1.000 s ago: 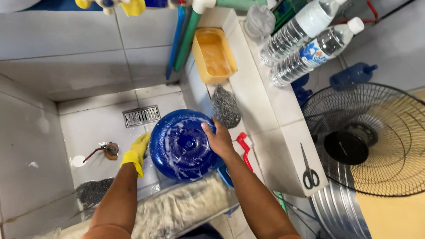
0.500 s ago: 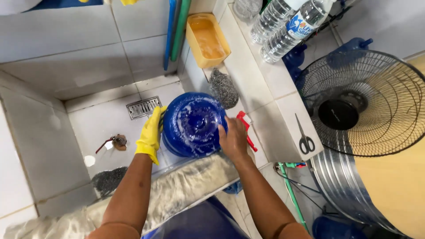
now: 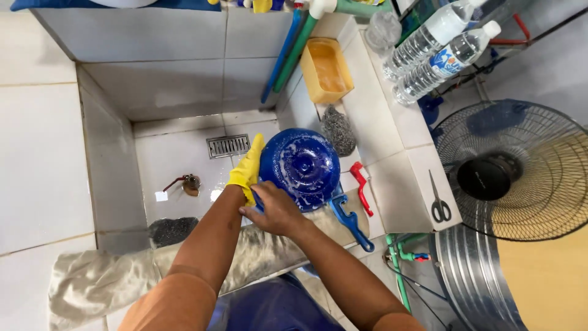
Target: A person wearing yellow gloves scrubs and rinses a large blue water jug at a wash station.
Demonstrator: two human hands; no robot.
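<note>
A round blue bowl-like thing (image 3: 303, 162), dome side up and streaked with suds, sits over the tiled wash basin (image 3: 177, 159). My left hand (image 3: 246, 168), in a yellow glove, holds its left side with the fingers pointing away from me. My bare right hand (image 3: 275, 211) grips the near left rim, right beside my left wrist. A blue plastic handle (image 3: 350, 220) sticks out below the bowl toward me; what it belongs to I cannot tell.
A steel scrubber (image 3: 338, 130), a yellow tub (image 3: 326, 70), a red tool (image 3: 361, 187), scissors (image 3: 438, 199) and two water bottles (image 3: 429, 43) lie on the right ledge. A floor fan (image 3: 520, 171) stands at the right. A drain grate (image 3: 228, 146), a dark scrubber (image 3: 171, 230) and a grey cloth (image 3: 104, 279) are in and by the basin.
My right hand has slid from the bowl's right side round to its near left rim. The gloved left hand stays on the left side. The camera has shifted.
</note>
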